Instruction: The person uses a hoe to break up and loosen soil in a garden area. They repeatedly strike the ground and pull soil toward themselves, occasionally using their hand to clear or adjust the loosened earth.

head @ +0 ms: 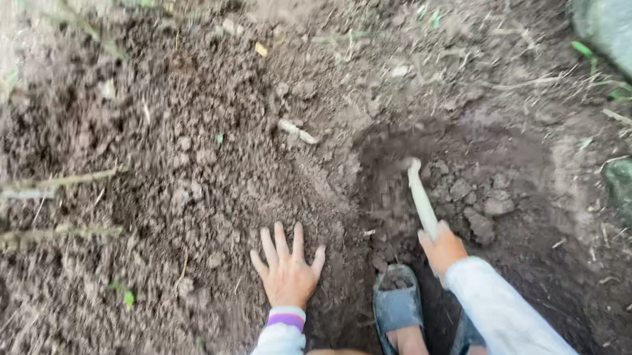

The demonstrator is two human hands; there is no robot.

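Left hand (287,269) lies flat, fingers spread, on crumbly soil (188,169); right hand (443,248) grips a pale, smooth stick (421,198) in the cloddy hole (465,171).

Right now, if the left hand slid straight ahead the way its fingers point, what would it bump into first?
Likely just more loose soil: the left hand lies flat on the mound, fingers pointing up the slope. A small pale root piece lies farther on, slightly right.

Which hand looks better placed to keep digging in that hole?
Probably the right hand: it grips the pale stick, whose tip is already in the hole. The left hand lies flat with fingers spread on the loose soil beside the hole, holding nothing.
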